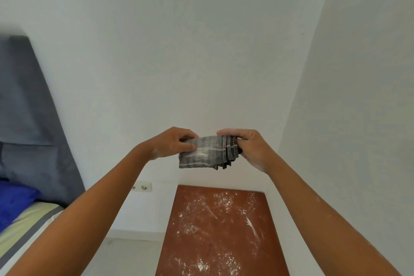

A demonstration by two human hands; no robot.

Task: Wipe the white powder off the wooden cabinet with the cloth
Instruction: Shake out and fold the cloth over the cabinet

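While both arms are reaching forward at chest height, the left hand (173,142) is pinching the left end of a folded grey cloth (207,152), thumb lying on the near face and fingers curling over the top edge. The right hand (251,148) is gripping the opposite end, where the stacked folds are showing as several layered edges, with the fingers wrapping over the top and the thumb tucked underneath. The cloth is hanging in the air between the two hands, stretched roughly level, and pale stripes are running across it along with a whitish dusty smear on the near face.

Below the hands, well apart from the cloth, the reddish-brown top of the wooden cabinet (224,231) is standing against the white wall (201,51), fitting into the corner on the right. White powder (201,210) is lying scattered over it in specks and small clumps, with a streak (251,224) near the right edge and a denser patch toward the near edge.

A double wall socket (143,186) is sitting low on the wall just left of the cabinet. Farther left, a bed is showing its grey padded headboard (29,119), a blue pillow (15,201) and a pale green sheet (26,224) with a grey band
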